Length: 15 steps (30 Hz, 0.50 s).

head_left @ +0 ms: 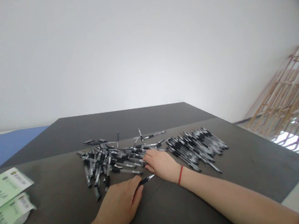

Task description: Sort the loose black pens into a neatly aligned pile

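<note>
My left hand [121, 203] is closed around an uncapped black pen [145, 180], its metal tip pointing right toward my other wrist. With a red string on its wrist, my right hand [159, 163] reaches to the right side of a jumbled heap of black and clear pens and caps [99, 162]. Its fingers are bent down at the pens there; whether they grip one is hidden. Just right of that hand, many pens lie side by side in a slanting row [192, 146].
Green-and-white printed packets [9, 188] lie at the table's left edge. A few loose pens [153, 135] are scattered behind the heap on the dark table [124, 118]. A white wall stands behind, and a wooden rack [287, 86] leans at the right.
</note>
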Available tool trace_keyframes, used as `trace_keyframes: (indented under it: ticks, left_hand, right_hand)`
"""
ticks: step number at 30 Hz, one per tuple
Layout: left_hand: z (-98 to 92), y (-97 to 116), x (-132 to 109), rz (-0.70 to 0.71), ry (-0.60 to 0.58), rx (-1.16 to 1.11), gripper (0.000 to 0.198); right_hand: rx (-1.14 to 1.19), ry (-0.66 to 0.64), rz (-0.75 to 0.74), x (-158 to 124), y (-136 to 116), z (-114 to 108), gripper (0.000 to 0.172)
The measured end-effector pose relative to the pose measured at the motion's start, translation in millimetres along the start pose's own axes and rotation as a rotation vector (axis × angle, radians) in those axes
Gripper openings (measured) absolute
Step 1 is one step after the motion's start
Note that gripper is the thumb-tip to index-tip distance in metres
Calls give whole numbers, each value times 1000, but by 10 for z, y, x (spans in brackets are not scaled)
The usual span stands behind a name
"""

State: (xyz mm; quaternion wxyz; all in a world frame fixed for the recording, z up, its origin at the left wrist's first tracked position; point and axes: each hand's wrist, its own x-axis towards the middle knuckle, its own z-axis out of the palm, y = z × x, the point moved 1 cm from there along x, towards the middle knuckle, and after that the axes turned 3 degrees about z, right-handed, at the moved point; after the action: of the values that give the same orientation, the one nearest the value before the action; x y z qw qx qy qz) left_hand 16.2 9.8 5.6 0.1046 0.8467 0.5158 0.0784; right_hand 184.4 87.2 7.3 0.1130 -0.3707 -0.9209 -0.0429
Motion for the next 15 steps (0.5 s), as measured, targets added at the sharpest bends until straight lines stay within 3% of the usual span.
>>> trace_keyframes:
  ticks: [4, 7, 11, 15]
  left_hand:
    - [-6, 0, 4, -5, 3, 5, 23]
    - [-8, -12, 2, -16, 20, -28, 24]
    - [-13, -32, -3, -51, 55, -95, 24]
    - [-23, -34, 0, -61, 70, -131, 25]
  right_hand:
    - [-62, 2, -14, -38, -40, -31, 5]
    - [58, 47, 46, -102, 0, -77, 3]
    - [553, 122, 293, -210, 115, -124, 6]
    - [1228, -74, 452, -261, 113, -93, 4]
